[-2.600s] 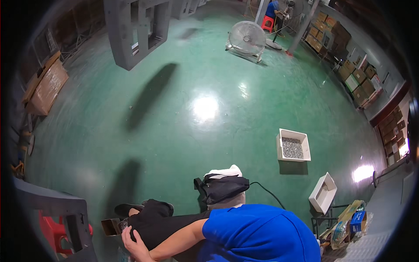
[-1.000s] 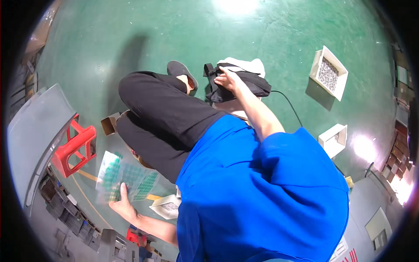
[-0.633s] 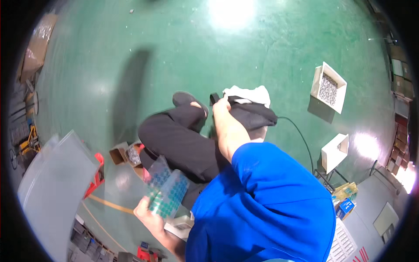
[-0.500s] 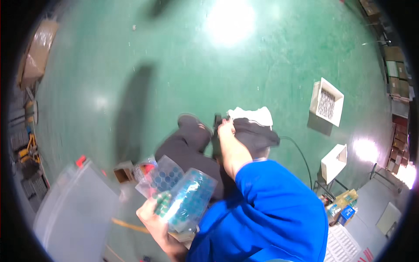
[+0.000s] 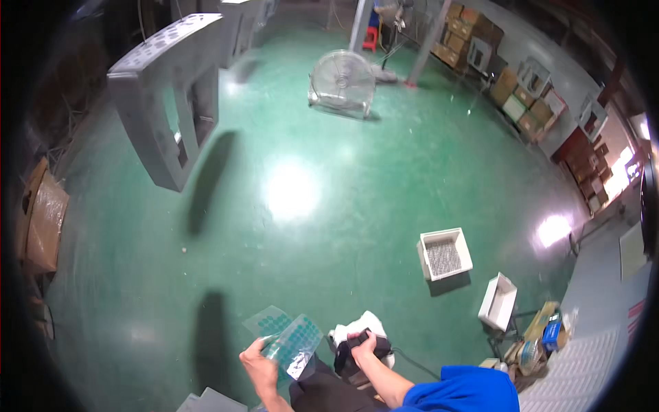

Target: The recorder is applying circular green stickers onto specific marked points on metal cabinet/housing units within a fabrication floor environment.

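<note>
My left hand [image 5: 259, 369] is closed on see-through sheets of round green stickers [image 5: 298, 343], which fan out over my lap. Closed too, my right hand [image 5: 365, 345] grips a small black object [image 5: 356, 338] whose kind I cannot make out. Right by it are a white cloth [image 5: 366, 321] and a dark bundle [image 5: 382, 346]. A thin cable [image 5: 417, 366] trails off to the right of these.
Two white bins [image 5: 426, 259] [image 5: 510, 280] are on the right, the farther one holding small metal pieces. Ahead on the green floor [image 5: 371, 192] stands a large fan [image 5: 341, 82]. A tall grey metal housing [image 5: 137, 117] is at far left, stacked cartons [image 5: 528, 113] at far right.
The view has swung upward, so the fan and grey housing now show and my hands lie lower in the picture. Both hands keep hold of what they had.
</note>
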### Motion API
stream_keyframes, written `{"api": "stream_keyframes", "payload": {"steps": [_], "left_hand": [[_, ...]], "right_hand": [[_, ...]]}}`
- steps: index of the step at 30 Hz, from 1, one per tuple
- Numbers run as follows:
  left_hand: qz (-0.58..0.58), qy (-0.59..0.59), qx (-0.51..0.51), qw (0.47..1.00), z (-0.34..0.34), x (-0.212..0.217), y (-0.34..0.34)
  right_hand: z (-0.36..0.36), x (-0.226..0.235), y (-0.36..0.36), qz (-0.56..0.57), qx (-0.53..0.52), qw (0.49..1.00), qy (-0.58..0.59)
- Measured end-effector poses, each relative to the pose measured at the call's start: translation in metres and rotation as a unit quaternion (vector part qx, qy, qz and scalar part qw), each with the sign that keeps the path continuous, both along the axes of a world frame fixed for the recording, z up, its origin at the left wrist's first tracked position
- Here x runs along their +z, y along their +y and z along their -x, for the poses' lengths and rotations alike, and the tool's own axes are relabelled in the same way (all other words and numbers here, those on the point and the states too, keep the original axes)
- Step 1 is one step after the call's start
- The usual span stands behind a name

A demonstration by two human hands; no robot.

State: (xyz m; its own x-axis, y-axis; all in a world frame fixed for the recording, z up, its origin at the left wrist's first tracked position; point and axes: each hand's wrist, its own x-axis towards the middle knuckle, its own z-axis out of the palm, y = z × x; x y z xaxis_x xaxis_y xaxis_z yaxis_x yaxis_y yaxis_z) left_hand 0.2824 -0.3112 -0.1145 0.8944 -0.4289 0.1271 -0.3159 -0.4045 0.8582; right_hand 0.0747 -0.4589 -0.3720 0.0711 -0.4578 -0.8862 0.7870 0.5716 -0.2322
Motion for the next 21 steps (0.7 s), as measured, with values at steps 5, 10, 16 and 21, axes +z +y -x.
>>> {"api": "stream_keyframes", "payload": {"steps": [5,10,16,21], "left_hand": [[-0.077,0.023,-0.033,0.996,-0.021,0.050,-0.016],[-0.095,0.050,-0.083,0.991,-0.055,0.097,-0.063],[-0.191,-0.043,-0.160,0.967,-0.114,0.157,-0.183],[-0.208,0.030,-0.188,0.959,-0.178,0.160,-0.287]], "right_hand": [[0.043,0.117,-0.016,0.019,-0.004,0.998,-0.065],[0.057,0.246,-0.053,0.208,0.051,0.949,-0.231],[0.008,0.396,-0.227,0.689,0.095,0.591,-0.408],[-0.004,0.588,-0.406,0.918,0.159,0.123,-0.341]]}}
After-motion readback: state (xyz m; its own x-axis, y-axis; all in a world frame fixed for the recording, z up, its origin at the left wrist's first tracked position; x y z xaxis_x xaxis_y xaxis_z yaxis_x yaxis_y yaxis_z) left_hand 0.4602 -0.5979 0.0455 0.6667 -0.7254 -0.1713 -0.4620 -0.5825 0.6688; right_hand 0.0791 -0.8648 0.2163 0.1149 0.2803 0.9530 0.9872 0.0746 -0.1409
